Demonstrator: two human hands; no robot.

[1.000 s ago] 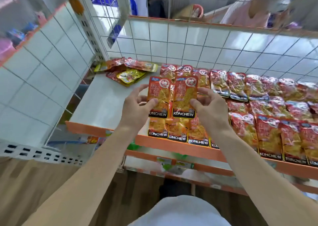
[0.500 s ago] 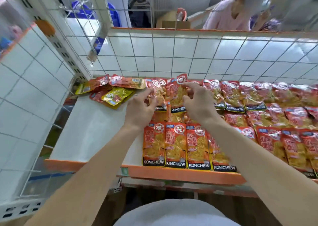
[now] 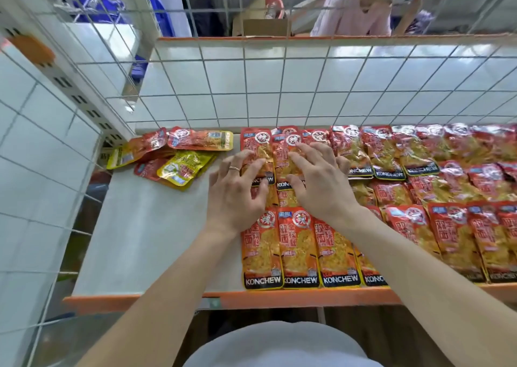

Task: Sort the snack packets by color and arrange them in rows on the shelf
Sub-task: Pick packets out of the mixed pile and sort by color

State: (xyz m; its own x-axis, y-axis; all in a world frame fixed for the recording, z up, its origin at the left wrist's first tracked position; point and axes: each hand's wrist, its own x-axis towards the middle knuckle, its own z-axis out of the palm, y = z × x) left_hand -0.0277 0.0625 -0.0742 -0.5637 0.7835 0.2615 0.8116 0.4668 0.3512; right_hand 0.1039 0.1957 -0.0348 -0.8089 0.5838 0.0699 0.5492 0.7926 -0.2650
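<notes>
While both hands lie on the back row of the shelf [image 3: 145, 226], fingers are spread and nearly straight: left hand [image 3: 237, 193] presses flat on one orange-red packet [image 3: 258, 154], right hand [image 3: 316, 187] on the neighbouring packet [image 3: 288, 156]; neither curls round anything. Judgement: pressing seats the pair flush at the row's left end, columns matching the front row [image 3: 282, 249]. Mixed pile [image 3: 181, 165] of yellow and red packets sits apart in the back-left corner, unsorted; likely kept separate until colours are split.

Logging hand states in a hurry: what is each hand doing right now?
Left hand: open, fingers flat on the leftmost back-row packet.
Right hand: open, fingers flat on the second back-row packet.
</notes>
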